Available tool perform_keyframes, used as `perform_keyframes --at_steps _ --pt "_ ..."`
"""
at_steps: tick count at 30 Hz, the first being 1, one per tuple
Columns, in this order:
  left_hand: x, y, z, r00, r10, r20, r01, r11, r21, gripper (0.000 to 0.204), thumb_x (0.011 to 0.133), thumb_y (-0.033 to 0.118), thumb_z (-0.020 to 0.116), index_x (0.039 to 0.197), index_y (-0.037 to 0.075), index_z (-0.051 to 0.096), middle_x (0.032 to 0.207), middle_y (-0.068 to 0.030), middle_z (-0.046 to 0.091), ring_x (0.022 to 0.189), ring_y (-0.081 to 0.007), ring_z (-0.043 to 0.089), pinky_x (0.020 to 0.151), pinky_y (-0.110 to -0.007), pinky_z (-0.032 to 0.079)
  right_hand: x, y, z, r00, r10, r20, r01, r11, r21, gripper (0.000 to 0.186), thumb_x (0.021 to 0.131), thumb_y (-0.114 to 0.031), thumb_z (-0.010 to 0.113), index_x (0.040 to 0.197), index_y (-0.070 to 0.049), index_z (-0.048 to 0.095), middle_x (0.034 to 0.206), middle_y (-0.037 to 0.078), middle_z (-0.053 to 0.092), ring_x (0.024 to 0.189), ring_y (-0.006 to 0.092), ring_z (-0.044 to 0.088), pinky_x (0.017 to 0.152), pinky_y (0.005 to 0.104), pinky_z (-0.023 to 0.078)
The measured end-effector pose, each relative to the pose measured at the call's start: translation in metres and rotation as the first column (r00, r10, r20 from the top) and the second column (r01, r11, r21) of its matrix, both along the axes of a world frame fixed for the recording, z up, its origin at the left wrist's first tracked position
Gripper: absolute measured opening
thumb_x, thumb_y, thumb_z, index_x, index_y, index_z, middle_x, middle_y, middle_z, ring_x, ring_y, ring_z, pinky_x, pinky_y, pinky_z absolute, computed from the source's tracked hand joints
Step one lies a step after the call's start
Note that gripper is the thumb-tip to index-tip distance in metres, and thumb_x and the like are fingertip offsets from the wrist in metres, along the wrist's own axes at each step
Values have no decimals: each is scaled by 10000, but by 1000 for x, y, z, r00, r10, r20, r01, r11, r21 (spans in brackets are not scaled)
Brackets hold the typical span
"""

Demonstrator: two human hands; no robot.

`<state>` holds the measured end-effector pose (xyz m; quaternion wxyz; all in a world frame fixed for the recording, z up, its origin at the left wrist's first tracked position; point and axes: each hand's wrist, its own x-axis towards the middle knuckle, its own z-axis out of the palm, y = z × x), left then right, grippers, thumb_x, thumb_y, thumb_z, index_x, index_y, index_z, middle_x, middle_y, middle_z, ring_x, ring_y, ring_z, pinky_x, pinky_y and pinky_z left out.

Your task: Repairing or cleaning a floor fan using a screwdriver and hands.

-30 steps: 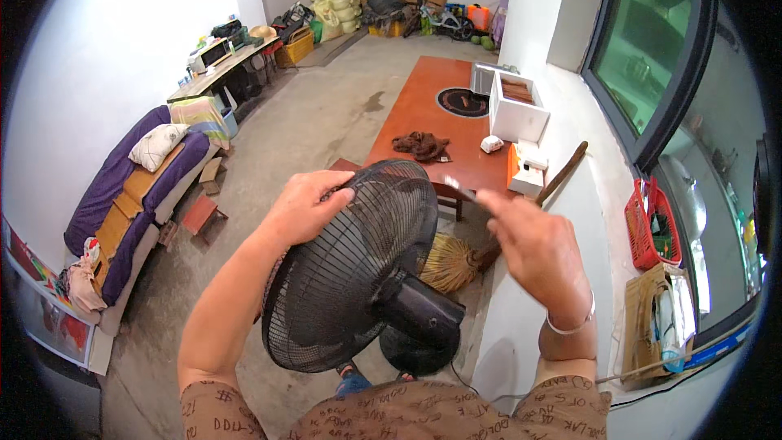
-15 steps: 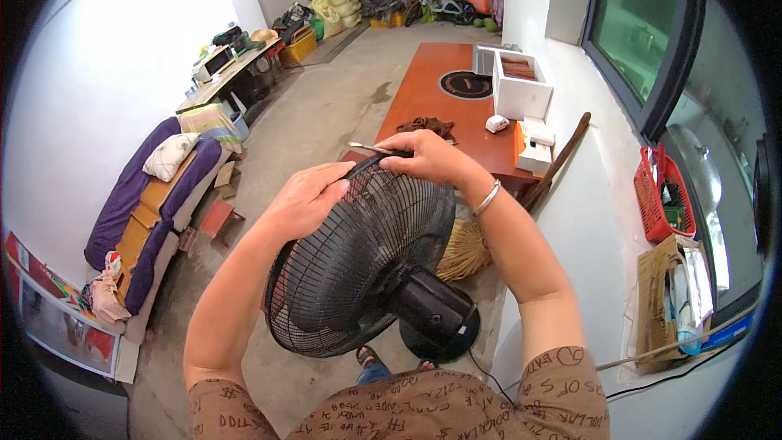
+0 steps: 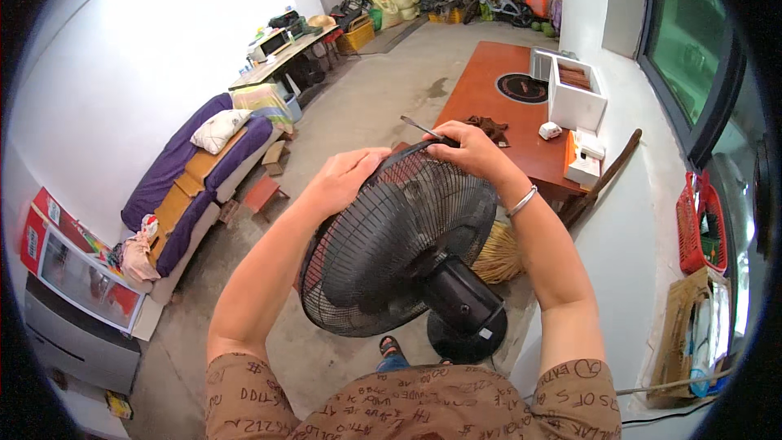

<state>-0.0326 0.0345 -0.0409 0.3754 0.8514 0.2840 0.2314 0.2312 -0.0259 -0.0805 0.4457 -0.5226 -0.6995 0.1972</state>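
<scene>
In front of me a black electric fan (image 3: pixel 366 253) stands on its round base (image 3: pixel 468 338), its wire cage turned away and tilted. My left hand (image 3: pixel 349 183) lies over the top left of the cage rim, fingers together and curled behind it. At the top of the rim, my right hand (image 3: pixel 468 151) pinches a slim metal tool like a screwdriver (image 3: pixel 419 125), its shaft pointing out to the left. The same hand rests against the rim, and its fingertips are partly hidden.
A red-brown table (image 3: pixel 481 77) with a white foam box (image 3: pixel 578 102) stands ahead to the right. A straw broom (image 3: pixel 498 254) is behind the fan. On the left are a purple-covered sofa (image 3: pixel 175 171) and a small red stool (image 3: pixel 265 195). A red basket (image 3: pixel 700 224) sits by the window.
The view has swung left, so the room shifts rightward in the picture. Both hands stay on the fan's rim. The screwdriver's shaft now angles upward more steeply.
</scene>
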Motion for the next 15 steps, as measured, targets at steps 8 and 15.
perform_keyframes --at_steps 8,15 --pt "-15 -15 1 998 -7 -66 1 996 -93 427 1017 254 439 1322 -34 518 1243 -71 597 1126 -149 540 989 -284 407 -3 2 -4 999 30 -27 -29 999 44 327 855 -274 703 1076 -33 688 1057 101 648 1032 224 603 920 324 456" --pt "-15 -20 -1 997 -71 -17 67 983 -170 458 1029 251 386 1401 -11 434 1369 -101 504 1259 -170 445 1078 -299 321 -7 3 -5 998 -52 42 46 991 125 292 855 -230 698 1068 -31 689 1041 94 648 1007 216 610 901 328 465"
